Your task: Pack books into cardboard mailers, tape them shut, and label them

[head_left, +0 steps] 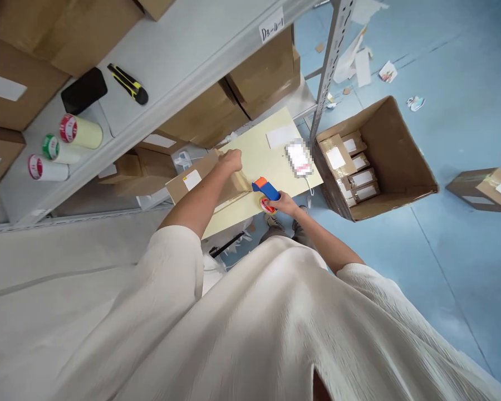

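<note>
My right hand is closed around a blue and orange tape dispenser, which carries a roll of tape. A strip of tape seems to run from the dispenser's head to a cardboard box on its left. My left hand is closed on the upper edge of that box, fingers curled; their tips are partly hidden. The box bears a white label and lies on a pale yellow board. A white sheet and a blurred white device with a cable lie farther right.
A large open carton with several small labelled boxes stands on the floor to the right, near a closed box. On the shelf lie a utility knife, a black phone and tape rolls. A metal post rises beside the board.
</note>
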A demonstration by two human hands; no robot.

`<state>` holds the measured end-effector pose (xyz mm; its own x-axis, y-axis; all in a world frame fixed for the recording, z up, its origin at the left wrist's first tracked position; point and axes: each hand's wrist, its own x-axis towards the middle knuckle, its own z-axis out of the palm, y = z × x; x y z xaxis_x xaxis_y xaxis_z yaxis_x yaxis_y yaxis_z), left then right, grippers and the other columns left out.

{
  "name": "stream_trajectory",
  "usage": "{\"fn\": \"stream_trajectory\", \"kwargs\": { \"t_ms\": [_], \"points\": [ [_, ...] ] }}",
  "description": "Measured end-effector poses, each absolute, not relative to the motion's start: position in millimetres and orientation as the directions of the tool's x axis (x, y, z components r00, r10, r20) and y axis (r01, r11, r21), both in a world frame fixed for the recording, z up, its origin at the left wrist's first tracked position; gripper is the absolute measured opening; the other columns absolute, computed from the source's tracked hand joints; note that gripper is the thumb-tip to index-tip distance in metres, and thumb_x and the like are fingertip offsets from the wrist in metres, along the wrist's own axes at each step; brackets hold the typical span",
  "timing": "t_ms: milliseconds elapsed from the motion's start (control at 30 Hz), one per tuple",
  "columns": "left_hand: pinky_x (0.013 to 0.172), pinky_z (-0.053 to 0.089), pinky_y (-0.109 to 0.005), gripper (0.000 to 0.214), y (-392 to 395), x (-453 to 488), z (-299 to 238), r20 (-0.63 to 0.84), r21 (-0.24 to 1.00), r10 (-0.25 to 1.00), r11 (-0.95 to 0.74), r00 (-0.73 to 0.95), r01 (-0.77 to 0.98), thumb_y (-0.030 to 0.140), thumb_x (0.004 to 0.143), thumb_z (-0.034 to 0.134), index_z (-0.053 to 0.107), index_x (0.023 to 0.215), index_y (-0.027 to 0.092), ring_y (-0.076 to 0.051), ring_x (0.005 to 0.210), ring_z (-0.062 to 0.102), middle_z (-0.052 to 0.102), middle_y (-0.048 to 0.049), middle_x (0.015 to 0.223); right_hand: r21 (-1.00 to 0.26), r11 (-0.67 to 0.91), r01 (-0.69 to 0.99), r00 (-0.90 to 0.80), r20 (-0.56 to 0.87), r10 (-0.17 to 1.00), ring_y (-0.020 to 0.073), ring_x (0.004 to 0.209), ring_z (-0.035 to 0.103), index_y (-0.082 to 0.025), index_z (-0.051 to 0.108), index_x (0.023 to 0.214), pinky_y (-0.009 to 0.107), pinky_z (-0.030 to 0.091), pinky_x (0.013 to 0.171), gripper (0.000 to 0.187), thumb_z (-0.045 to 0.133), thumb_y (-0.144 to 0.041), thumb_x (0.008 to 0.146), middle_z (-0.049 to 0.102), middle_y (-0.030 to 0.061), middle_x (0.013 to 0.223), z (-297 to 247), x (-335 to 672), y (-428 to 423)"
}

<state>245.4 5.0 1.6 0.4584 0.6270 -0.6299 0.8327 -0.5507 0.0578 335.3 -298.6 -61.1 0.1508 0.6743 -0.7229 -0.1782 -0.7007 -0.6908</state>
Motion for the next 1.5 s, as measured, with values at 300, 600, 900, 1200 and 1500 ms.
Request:
{"fn": "stream_trajectory", "kwargs": {
  "t_ms": [300,600,900,1200,1500],
  "points": [
    [0.133,0.044,-0.068,0.043,-15,256,-4,-0.742,-0.102,0.546,-0.665,0.389,0.74,0.033,0.091,0.091,0.087,0.13,0.017,-0.051,0.145,0.073,0.083,-0.0289,0.132,-0.652,-0.733,-0.194,0.078,-0.755,0.651,0.0219,0.086,0.072,-0.026,0.067,0.094,0.029,0.052,0.068,0.034,0.098,-0.035,0.081,0.078,0.0006,0.089,-56,327,-288],
    [0.133,0.038,-0.066,0.053,-16,239,-10,-0.746,-0.036,0.464,-0.744,0.477,0.667,0.026,0.098,0.077,0.079,0.15,0.018,-0.049,0.149,0.068,0.08,-0.0279,0.141,-0.64,-0.733,-0.232,0.054,-0.76,0.647,0.0193,0.08,0.067,-0.025,0.067,0.092,0.028,0.049,0.067,0.035,0.097,-0.038,0.079,0.072,-0.001,0.083,-70,314,-281],
    [0.139,0.027,-0.069,0.068,-21,229,-6,-0.682,0.032,0.485,-0.729,0.548,0.684,0.031,0.104,0.071,0.063,0.169,0.012,-0.054,0.164,0.052,0.07,-0.0328,0.159,-0.624,-0.745,-0.237,0.046,-0.773,0.633,0.0189,0.085,0.068,-0.022,0.07,0.099,0.027,0.05,0.069,0.038,0.095,-0.044,0.079,0.075,-0.0011,0.088,-72,314,-275],
    [0.142,0.009,-0.084,0.053,5,220,-6,-0.721,0.065,0.385,-0.791,0.576,0.609,0.049,0.101,0.073,0.084,0.149,0.03,-0.052,0.171,0.047,0.083,-0.017,0.148,-0.614,-0.751,-0.242,0.049,-0.781,0.622,0.0227,0.092,0.071,-0.023,0.073,0.098,0.031,0.055,0.078,0.04,0.1,-0.043,0.077,0.078,0.0017,0.093,-70,318,-279],
    [0.15,0.005,-0.072,0.11,-30,153,22,-0.6,0.266,0.216,-0.854,0.77,0.447,0.086,0.082,0.082,0.065,0.176,0.033,-0.05,0.183,0.03,0.052,-0.0121,0.191,-0.621,-0.736,-0.267,0.043,-0.771,0.635,0.0215,0.088,0.067,-0.022,0.076,0.102,0.034,0.054,0.08,0.052,0.104,-0.05,0.068,0.076,0.002,0.09,-75,339,-279]
  ]
}}
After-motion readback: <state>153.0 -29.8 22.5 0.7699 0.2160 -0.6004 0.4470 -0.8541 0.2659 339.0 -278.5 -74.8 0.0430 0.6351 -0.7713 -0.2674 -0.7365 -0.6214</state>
